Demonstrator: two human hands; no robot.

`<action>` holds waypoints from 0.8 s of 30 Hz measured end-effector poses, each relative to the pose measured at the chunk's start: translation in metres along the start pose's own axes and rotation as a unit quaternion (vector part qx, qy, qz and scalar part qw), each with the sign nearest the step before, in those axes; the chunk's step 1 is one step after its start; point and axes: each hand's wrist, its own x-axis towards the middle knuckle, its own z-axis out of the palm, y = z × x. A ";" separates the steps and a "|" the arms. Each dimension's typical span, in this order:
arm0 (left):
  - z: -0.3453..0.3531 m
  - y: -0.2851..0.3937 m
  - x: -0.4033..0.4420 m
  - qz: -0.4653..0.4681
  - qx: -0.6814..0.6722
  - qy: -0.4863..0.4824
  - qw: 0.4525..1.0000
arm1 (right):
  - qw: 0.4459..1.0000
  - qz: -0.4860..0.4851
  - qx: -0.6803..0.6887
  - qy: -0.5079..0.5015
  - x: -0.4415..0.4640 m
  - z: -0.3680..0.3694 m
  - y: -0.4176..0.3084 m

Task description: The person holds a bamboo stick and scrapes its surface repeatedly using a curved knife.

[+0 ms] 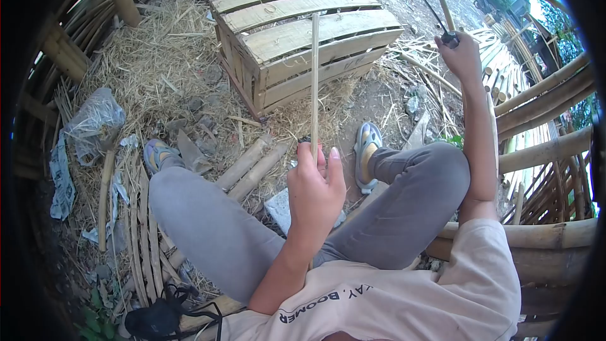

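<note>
Head view: I've got the bare left hand point(314, 197) gripping a slim pale bamboo strip point(315, 76) before a slatted wooden crate point(287, 11), right hand point(463, 57) clenched round a black object point(449, 38) I can't identify, so imo hold that strip steady.

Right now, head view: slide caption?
Left hand holding a thin pale strip, right hand gripping a small black object, slatted wooden crate beyond.
</note>
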 end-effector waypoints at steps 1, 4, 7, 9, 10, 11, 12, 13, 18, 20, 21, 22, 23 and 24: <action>0.001 -0.001 -0.001 0.005 -0.005 0.009 1.000 | 1.000 -0.018 0.006 -0.024 -0.005 -0.006 -0.012; 0.004 -0.002 0.000 -0.002 -0.022 0.005 1.000 | 0.996 -0.077 0.021 -0.047 -0.026 -0.018 -0.050; 0.004 -0.004 0.004 -0.031 0.009 -0.007 0.999 | 0.972 -0.222 0.059 -0.054 -0.046 -0.018 -0.074; 0.002 0.000 0.009 -0.064 0.035 -0.023 0.997 | 0.964 -0.240 0.041 -0.107 -0.056 -0.027 -0.092; 0.002 0.001 0.009 -0.082 0.048 -0.032 0.995 | 0.957 -0.258 0.043 -0.126 -0.059 -0.029 -0.096; 0.004 -0.002 0.009 -0.066 0.045 -0.022 0.997 | 0.949 -0.276 0.045 -0.144 -0.064 -0.031 -0.100; 0.007 -0.008 0.009 -0.050 0.042 -0.013 0.998 | 0.942 -0.312 0.047 -0.111 -0.071 -0.032 -0.106; 0.010 -0.011 0.009 -0.033 0.039 -0.004 0.999 | 0.939 -0.315 0.032 -0.131 -0.073 -0.033 -0.112; 0.016 -0.021 0.009 -0.030 0.047 -0.008 0.998 | 0.927 -0.320 -0.037 -0.193 -0.078 -0.030 -0.122; 0.019 -0.024 0.007 -0.012 0.070 -0.006 0.997 | 0.928 -0.305 -0.044 -0.210 -0.078 -0.025 -0.120; 0.021 -0.022 0.003 0.002 0.090 -0.001 0.996 | 0.928 -0.302 -0.046 -0.213 -0.077 -0.023 -0.118; 0.022 -0.019 0.001 0.018 0.110 0.004 0.994 | 0.929 -0.299 -0.048 -0.214 -0.075 -0.021 -0.115; 0.022 -0.015 -0.002 0.027 0.104 -0.001 0.994 | 0.934 -0.303 -0.040 -0.185 -0.074 -0.019 -0.111; 0.021 -0.010 -0.006 0.036 0.099 -0.007 0.994 | 0.938 -0.307 -0.033 -0.156 -0.073 -0.016 -0.108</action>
